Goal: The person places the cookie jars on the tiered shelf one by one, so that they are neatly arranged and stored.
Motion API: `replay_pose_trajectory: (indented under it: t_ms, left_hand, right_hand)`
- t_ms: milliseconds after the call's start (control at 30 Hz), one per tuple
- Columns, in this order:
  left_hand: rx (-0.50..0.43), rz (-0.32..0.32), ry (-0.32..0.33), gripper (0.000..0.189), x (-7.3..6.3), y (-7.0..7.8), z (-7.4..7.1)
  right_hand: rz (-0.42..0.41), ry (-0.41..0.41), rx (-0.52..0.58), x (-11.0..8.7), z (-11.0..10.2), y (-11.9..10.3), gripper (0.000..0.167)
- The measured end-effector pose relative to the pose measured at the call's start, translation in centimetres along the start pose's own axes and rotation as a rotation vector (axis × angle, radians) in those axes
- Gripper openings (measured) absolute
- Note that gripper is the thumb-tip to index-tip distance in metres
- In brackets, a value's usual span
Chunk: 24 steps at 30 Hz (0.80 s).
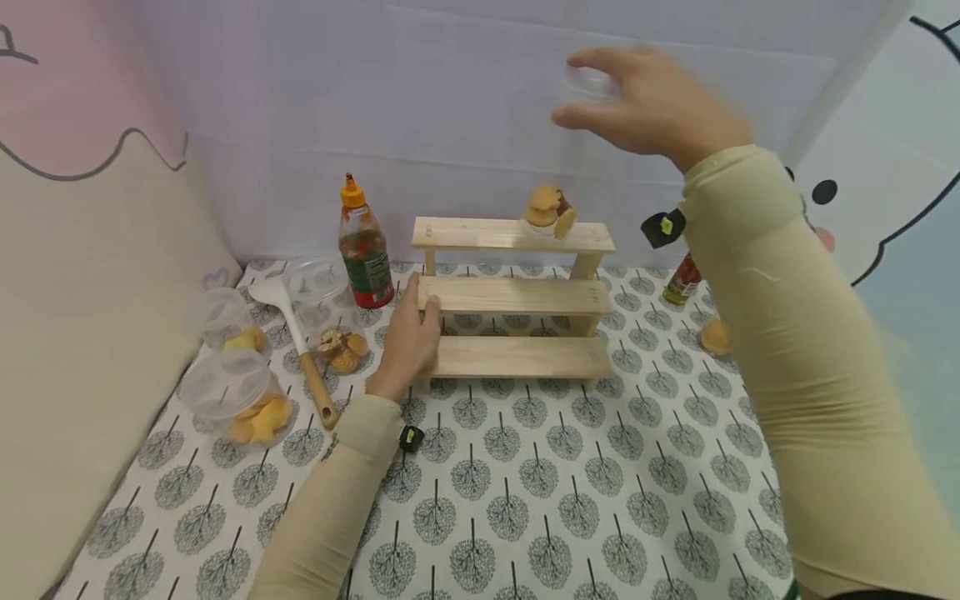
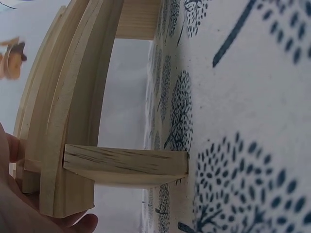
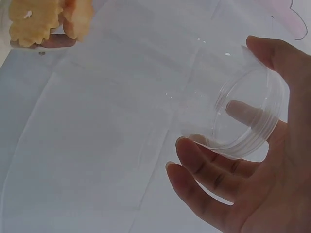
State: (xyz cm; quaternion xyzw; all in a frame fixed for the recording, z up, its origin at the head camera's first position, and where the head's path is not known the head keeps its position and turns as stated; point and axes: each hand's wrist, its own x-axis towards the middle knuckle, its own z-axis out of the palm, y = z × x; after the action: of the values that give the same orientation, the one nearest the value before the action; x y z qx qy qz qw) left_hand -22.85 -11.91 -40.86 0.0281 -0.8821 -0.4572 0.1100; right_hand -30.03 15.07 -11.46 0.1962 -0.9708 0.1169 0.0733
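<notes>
Two hands working well apart. The right hand (image 1: 652, 104), blurring slightly in the upper right of the head view, is gripping a clear container (image 1: 591, 85) in the air against the pale cloth backdrop (image 1: 465, 100). The thumb is bracing one side, curled fingers the other. In the right wrist view a ridged band is lying towards the palm, and a finger is showing through the wall. Whether that band is a rim or a lid, cannot tell.

Handling, by judgement: the container is looking light, thin-walled and slippery, probably springing back under a gentle squeeze, denting under a hard one. The ridged band is offering the best purchase, with thumb and fingers opposing.

The left hand (image 1: 408, 342), just left of centre, is clasping the left end of a three-tier wooden stand (image 1: 517, 293), fingers wrapping the plank end. The wood is looking stiff and dry, giving good friction; the stand is probably light enough to be sliding if nudged, so the plank end is making a sensible hold.

On the top plank, above centre, a cookie pile (image 1: 546, 207) is leaning unevenly. It is looking brittle and loosely stacked, so likely crumbling or toppling if pinched; its base would be the safer place for fingers.
</notes>
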Motion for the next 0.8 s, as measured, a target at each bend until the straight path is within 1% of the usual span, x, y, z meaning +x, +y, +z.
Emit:
replay_pose_trajectory:
  t_ms: [200, 367, 433, 567, 667, 800]
  left_hand:
    - [-0.011, 0.008, -0.005, 0.066, 0.0, 0.5, 0.8]
    - [-0.027, 0.032, 0.001, 0.066, 0.1, 1.0, 1.4]
    - [-0.031, 0.038, 0.001, 0.066, 0.1, 1.2, 1.6]
    - [-0.033, 0.034, 0.005, 0.065, 0.1, 1.5, 1.8]
    - [-0.036, 0.036, 0.004, 0.065, 0.0, 1.6, 2.0]
    - [-0.039, 0.049, 0.000, 0.065, 0.0, 1.6, 2.1]
  right_hand:
    - [-0.011, -0.042, 0.007, 2.8, 1.1, -2.0, 0.082]
    - [-0.005, -0.072, -0.004, 4.2, 2.2, -3.1, 0.083]
    - [0.009, -0.086, -0.008, 4.6, 2.6, -3.3, 0.084]
    - [0.005, -0.102, 0.000, 5.1, 3.3, -3.7, 0.085]
    - [-0.007, -0.112, 0.006, 5.3, 3.6, -3.8, 0.085]
    - [0.008, -0.122, 0.005, 5.3, 3.8, -4.0, 0.084]
